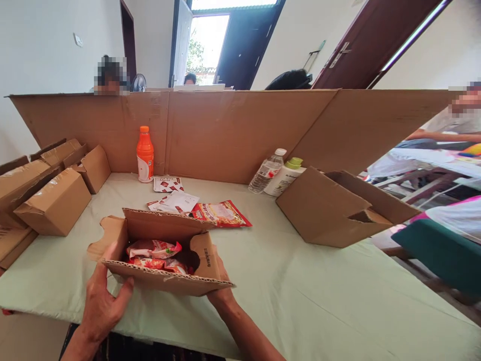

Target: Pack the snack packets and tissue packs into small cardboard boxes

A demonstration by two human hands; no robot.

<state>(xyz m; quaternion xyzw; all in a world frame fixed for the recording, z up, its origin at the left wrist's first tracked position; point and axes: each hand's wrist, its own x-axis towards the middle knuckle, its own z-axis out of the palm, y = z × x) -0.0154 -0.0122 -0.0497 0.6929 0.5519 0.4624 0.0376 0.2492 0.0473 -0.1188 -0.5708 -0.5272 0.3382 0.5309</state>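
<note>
An open cardboard box is between my two hands, low over the near part of the table. Inside it lie red and white snack packets. My left hand grips the box's left end, thumb at the near wall and fingers partly behind the side. At the right end my right hand holds the box, its fingers mostly hidden behind and under the cardboard. Just beyond the box are a red food packet and several white-and-red cards or sachets.
On the green-covered table stands an orange bottle. A clear bottle and a white green-capped bottle lean near another open box. Several cardboard boxes line the left. A cardboard partition spans the back; people are beyond.
</note>
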